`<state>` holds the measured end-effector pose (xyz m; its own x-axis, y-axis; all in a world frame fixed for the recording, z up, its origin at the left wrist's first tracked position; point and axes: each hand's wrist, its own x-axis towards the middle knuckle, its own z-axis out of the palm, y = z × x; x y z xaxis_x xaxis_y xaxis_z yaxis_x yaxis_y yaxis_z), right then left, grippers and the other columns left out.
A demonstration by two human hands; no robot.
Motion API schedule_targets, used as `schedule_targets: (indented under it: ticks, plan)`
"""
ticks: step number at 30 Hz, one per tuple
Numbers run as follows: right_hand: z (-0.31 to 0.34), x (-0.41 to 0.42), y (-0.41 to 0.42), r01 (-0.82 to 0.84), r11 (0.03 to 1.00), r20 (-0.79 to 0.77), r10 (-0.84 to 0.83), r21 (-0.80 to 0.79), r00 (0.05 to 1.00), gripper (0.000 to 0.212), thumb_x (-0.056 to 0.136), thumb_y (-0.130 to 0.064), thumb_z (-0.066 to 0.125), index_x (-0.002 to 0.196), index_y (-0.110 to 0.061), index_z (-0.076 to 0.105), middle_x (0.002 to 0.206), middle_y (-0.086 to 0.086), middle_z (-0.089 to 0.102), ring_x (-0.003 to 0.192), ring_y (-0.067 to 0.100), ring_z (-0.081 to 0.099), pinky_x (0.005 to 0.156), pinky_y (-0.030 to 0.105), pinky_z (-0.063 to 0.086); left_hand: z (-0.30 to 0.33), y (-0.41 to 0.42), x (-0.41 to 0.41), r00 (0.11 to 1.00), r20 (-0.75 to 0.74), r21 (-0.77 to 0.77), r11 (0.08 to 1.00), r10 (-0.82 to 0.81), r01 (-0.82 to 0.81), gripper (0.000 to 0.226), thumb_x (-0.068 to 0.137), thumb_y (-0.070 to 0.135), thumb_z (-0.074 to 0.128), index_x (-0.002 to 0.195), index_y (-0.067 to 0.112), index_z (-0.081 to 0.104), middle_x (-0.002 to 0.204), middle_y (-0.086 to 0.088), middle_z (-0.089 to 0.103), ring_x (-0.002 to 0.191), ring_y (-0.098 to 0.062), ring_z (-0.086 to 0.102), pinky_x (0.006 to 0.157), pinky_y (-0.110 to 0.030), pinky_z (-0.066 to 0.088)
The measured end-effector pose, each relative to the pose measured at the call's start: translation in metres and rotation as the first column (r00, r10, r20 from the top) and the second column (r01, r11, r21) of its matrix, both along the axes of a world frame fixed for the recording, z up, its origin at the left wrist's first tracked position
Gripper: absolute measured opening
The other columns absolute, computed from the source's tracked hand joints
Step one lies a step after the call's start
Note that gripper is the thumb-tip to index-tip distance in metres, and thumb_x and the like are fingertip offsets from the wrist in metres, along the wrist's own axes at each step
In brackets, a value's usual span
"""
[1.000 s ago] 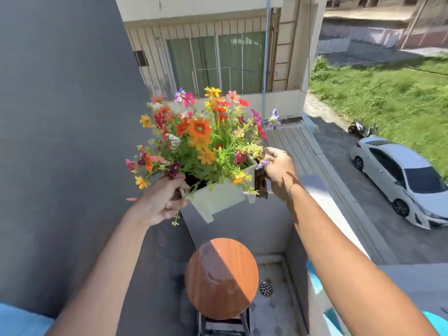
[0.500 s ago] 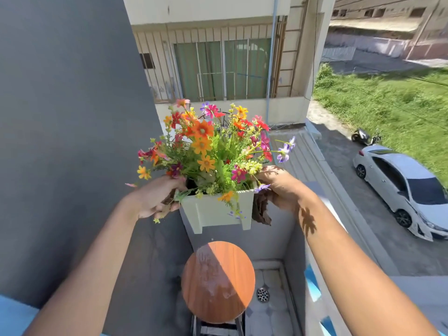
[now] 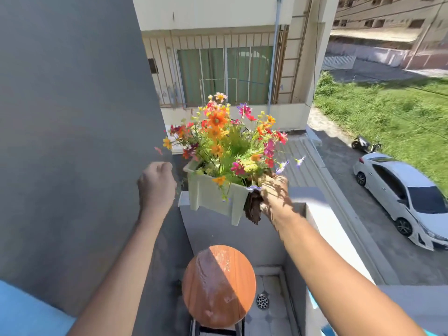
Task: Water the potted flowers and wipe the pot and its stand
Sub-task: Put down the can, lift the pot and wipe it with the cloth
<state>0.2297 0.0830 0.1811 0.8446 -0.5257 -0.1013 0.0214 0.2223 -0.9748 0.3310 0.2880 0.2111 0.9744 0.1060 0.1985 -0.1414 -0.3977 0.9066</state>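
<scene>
Head view gives us the pale green pot (image 3: pixel 213 197) of flowers (image 3: pixel 225 139) tilted in mid-air above the round wooden stool (image 3: pixel 219 286). Our right hand (image 3: pixel 275 198) grips the pot's right end, a brown cloth (image 3: pixel 253 207) bunched under its fingers. Our left hand (image 3: pixel 156 185) is just left of the pot, apart from it, fingers curled on nothing. Right of the pot, down on the road, a white car (image 3: pixel 402 197) is parked.

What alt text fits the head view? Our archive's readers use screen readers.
The right hand holds a tilted pale green pot of colourful flowers and a dark cloth in the air above a round wooden stand. The left hand hangs beside the pot, fingers curled, apart from it.
</scene>
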Motion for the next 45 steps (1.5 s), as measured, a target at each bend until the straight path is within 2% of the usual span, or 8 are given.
schedule_targets:
  ticks: [6,8,12,14,23,29,37,45]
  plan:
    - [-0.009,0.02,0.018,0.249,0.951,-0.091,-0.236,0.181,0.967,0.024,0.089,-0.005,0.053,0.073,-0.02,0.045,0.081,0.021,0.047,0.058,0.013,0.033,0.042,0.015,0.027,-0.045,-0.034,-0.054,0.96,-0.191,0.142,0.962,-0.203,0.232,0.042,0.084,0.046,0.052,0.064,0.009,0.053,0.062,-0.006,0.056,0.068,-0.03,0.052,0.063,-0.039,0.036]
    - [-0.012,0.017,0.021,0.249,0.931,-0.118,-0.225,0.267,0.967,0.036,0.093,-0.004,0.049,0.069,-0.025,0.033,0.077,-0.004,0.005,0.06,0.011,0.02,0.038,0.011,0.019,-0.042,-0.045,-0.059,0.932,-0.245,0.044,0.958,-0.265,0.284,0.056,0.08,0.056,0.048,0.075,0.002,0.063,0.065,-0.017,0.062,0.061,-0.029,0.053,0.059,-0.04,0.041]
    - [-0.002,0.02,0.033,0.26,0.954,-0.056,-0.254,0.152,0.966,0.035,0.086,0.0,0.055,0.061,-0.017,0.037,0.046,-0.009,0.032,0.045,0.013,0.028,0.045,0.015,0.029,-0.039,-0.058,-0.052,0.884,-0.37,-0.102,0.958,-0.285,0.266,0.067,0.081,0.061,0.051,0.101,-0.002,0.062,0.092,-0.02,0.069,0.074,-0.031,0.063,0.054,-0.03,0.029]
    - [-0.004,0.021,0.037,0.244,0.96,-0.036,-0.242,0.135,0.97,0.038,0.084,0.001,0.055,0.057,-0.017,0.036,0.033,-0.015,0.032,0.031,0.006,0.03,0.036,0.012,0.027,-0.041,-0.057,-0.048,0.836,-0.475,-0.061,0.958,-0.275,0.281,0.082,0.075,0.066,0.051,0.127,0.003,0.047,0.113,-0.019,0.064,0.09,-0.037,0.063,0.068,-0.04,0.058]
    - [-0.024,0.014,0.046,0.217,0.97,0.01,-0.22,0.108,0.976,0.024,0.079,-0.004,0.065,0.061,-0.013,0.053,0.048,-0.003,0.053,0.048,0.014,0.048,0.045,0.02,0.041,-0.041,-0.054,-0.046,0.711,-0.556,-0.307,0.902,-0.43,0.304,0.028,0.096,0.022,0.037,0.071,0.017,0.049,0.063,-0.006,0.047,0.04,-0.011,0.031,0.038,-0.016,0.018]
    - [-0.024,0.011,0.019,0.274,0.958,0.199,-0.252,-0.087,0.947,0.046,0.082,-0.013,0.068,0.128,-0.008,0.064,0.118,-0.001,0.072,0.112,0.009,0.066,0.099,0.031,0.051,-0.023,-0.043,-0.048,0.661,-0.51,-0.5,0.815,-0.55,0.292,0.035,0.098,0.016,0.031,0.067,0.012,0.046,0.057,-0.011,0.049,0.032,-0.004,0.027,0.032,-0.014,0.014]
    - [-0.013,0.034,-0.011,0.498,0.826,0.241,-0.444,-0.263,0.863,0.025,0.086,-0.016,0.07,0.111,-0.015,0.072,0.103,-0.006,0.074,0.097,0.013,0.07,0.093,0.042,0.054,-0.018,-0.048,-0.058,0.667,-0.508,-0.536,0.806,-0.545,0.25,0.036,0.098,0.011,0.028,0.066,0.01,0.044,0.058,-0.012,0.048,0.029,-0.004,0.026,0.027,-0.014,0.013]
    - [-0.039,-0.017,0.06,0.302,0.821,0.353,-0.132,-0.485,0.926,0.026,0.088,-0.006,0.071,0.11,-0.02,0.073,0.105,-0.014,0.07,0.106,0.007,0.062,0.094,0.023,0.046,-0.023,-0.048,-0.045,0.695,-0.485,-0.57,0.794,-0.531,0.209,0.027,0.099,0.019,0.034,0.074,0.017,0.041,0.055,-0.012,0.049,0.029,-0.004,0.024,0.028,-0.014,0.012]
